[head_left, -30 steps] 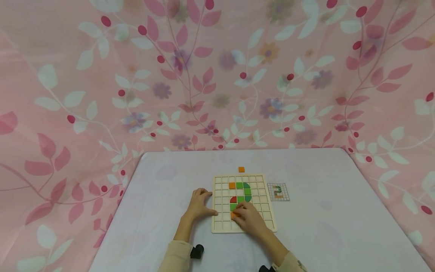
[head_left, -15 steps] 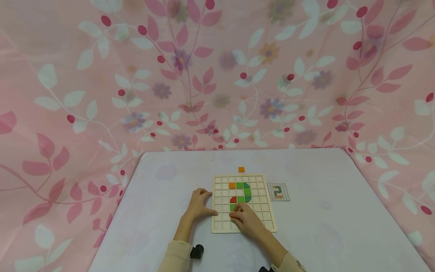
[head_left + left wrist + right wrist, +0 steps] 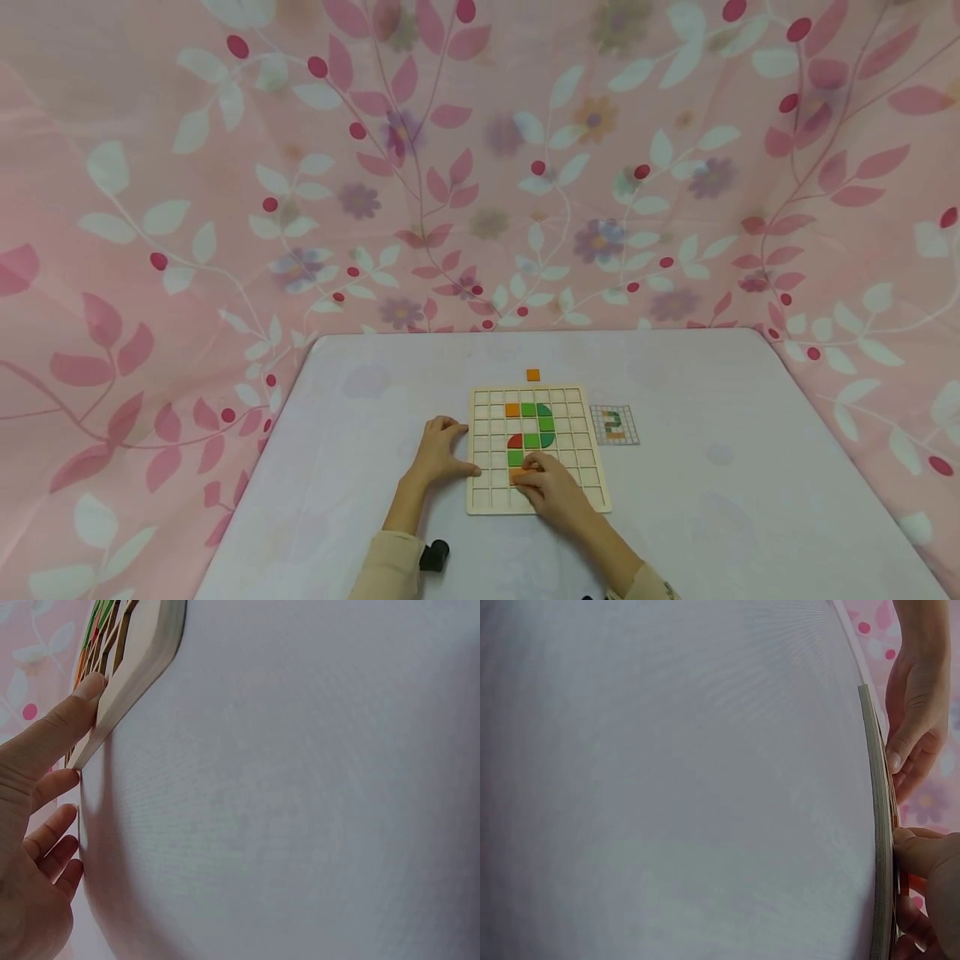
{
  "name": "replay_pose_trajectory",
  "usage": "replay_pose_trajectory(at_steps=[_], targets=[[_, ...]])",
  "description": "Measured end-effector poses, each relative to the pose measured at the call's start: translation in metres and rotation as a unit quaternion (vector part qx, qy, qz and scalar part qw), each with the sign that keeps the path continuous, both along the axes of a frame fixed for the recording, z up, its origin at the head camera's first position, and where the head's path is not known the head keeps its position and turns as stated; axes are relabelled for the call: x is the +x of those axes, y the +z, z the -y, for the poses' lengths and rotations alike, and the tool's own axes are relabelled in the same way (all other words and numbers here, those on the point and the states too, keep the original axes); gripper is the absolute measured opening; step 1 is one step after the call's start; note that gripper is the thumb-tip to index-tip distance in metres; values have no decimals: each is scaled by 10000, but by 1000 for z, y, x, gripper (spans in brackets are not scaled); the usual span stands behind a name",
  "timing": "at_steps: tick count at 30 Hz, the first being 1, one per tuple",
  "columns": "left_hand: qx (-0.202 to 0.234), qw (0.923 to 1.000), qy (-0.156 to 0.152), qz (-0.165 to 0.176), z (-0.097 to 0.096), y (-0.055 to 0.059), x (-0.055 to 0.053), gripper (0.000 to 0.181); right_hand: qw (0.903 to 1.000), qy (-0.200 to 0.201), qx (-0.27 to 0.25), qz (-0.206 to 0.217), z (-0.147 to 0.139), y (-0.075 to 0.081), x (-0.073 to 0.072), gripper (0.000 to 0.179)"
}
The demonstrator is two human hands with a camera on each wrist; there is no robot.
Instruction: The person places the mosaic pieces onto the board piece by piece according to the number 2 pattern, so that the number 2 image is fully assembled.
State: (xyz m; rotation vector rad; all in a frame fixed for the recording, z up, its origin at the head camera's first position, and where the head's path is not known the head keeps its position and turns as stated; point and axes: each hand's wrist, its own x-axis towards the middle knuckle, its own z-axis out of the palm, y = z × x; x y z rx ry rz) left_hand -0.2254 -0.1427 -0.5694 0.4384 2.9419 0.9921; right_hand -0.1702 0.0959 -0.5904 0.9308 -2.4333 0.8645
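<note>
A wooden grid board (image 3: 483, 492) lies on the table, holding several coloured tiles in a curved pattern. These include a red quarter-round tile (image 3: 515, 442), green square tiles (image 3: 515, 458) and an orange square tile (image 3: 512, 410) at the top. My right hand (image 3: 558, 496) reaches over the lower middle cells, thumb and fingers pinching at an orange tile (image 3: 517, 477), which they partly cover. At the board's left side, my left hand (image 3: 435, 454) is spread, its thumb resting on the rim and a fingertip at the edge; the left wrist view shows this thumb (image 3: 64, 724) on the rim.
One loose orange square tile (image 3: 533, 375) lies beyond the board's far edge. Right of the board is a small printed pattern card (image 3: 615, 425). A black wrist device (image 3: 435, 556) sits by the left sleeve. Floral cloth (image 3: 480, 167) hangs behind the table.
My right hand's fingers shift slightly right and toward me; the orange tile, mostly covered half a second ago, shows more now. The left hand stays at the board's side.
</note>
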Motion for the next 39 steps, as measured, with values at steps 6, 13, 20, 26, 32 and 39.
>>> replay_pose_trajectory(at_steps=[6,13,20,26,32,39], targets=[[17,10000,-9,32,0,1,0,78,9997,-109,-217,25,-3,-1,0,7],[17,10000,19,50,0,0,0,78,9978,-286,-434,415,-7,-2,-1,11],[31,9999,66,151,0,-1,0,77,9992,-83,-236,320,-12,1,0,8],[0,9999,54,150,0,1,1,77,9982,-103,-187,561,-14,3,-3,5],[79,9999,92,123,1,2,2,77,9944,-450,-365,880,-10,6,-8,7],[71,9998,74,162,0,1,2,76,9929,-708,-304,908,-4,5,-6,14]])
